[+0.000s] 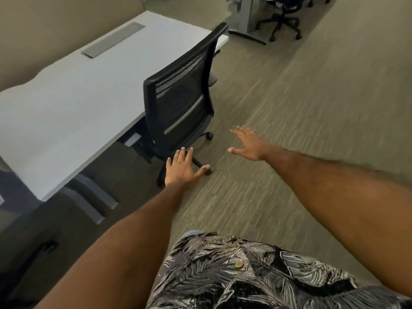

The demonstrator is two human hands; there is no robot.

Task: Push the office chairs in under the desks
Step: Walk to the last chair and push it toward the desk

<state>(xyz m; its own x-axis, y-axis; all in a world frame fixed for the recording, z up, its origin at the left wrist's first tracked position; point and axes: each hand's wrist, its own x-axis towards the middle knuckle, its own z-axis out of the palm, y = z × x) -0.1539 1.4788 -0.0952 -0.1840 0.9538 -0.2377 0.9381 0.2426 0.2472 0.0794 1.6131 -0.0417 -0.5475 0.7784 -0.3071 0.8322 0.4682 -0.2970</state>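
Observation:
A black mesh-backed office chair [180,94] stands against the front edge of a long white desk [73,101], its seat hidden under the desktop and its wheeled base showing on the carpet. My left hand [181,169] is stretched out, fingers spread, just short of the chair's base and holding nothing. My right hand [247,143] reaches forward to the right of the chair, fingers apart, also holding nothing. Neither hand touches the chair.
A grey cable hatch [112,39] is set into the desktop. Grey desk feet [95,204] stick out on the floor at lower left. Another black office chair [283,18] stands by a grey desk leg [245,16] at the far back. Striped carpet [312,108] stretches to the right.

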